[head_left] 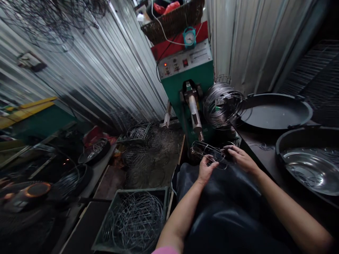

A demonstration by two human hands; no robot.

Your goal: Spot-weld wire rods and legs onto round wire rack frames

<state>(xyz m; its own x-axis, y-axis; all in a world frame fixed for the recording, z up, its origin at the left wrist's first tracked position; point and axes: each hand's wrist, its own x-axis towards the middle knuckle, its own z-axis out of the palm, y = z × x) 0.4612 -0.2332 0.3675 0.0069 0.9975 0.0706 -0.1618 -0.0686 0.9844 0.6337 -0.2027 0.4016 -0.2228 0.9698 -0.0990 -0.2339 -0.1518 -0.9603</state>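
My left hand (pixel 208 170) pinches the near edge of a round wire frame (pixel 209 146), made of thin rings joined by cross wires. The frame is tilted above my dark apron (pixel 219 211), just below the electrode tip of a green spot welder (pixel 172 88). At the frame's right end is my right hand (pixel 242 159), its thumb and fingertips pinched together. What those fingers hold is too small to make out. A bundle of bare wire rings (pixel 222 104) hangs at the welder's right side.
A green crate (pixel 106 229) of wire frames stands at lower left. Two black round pans are on the right, one (pixel 275 111) behind the other (pixel 283 141), which holds a shiny metal dish (pixel 315 169). A teal dial clock (pixel 189 37) sits on the welder.
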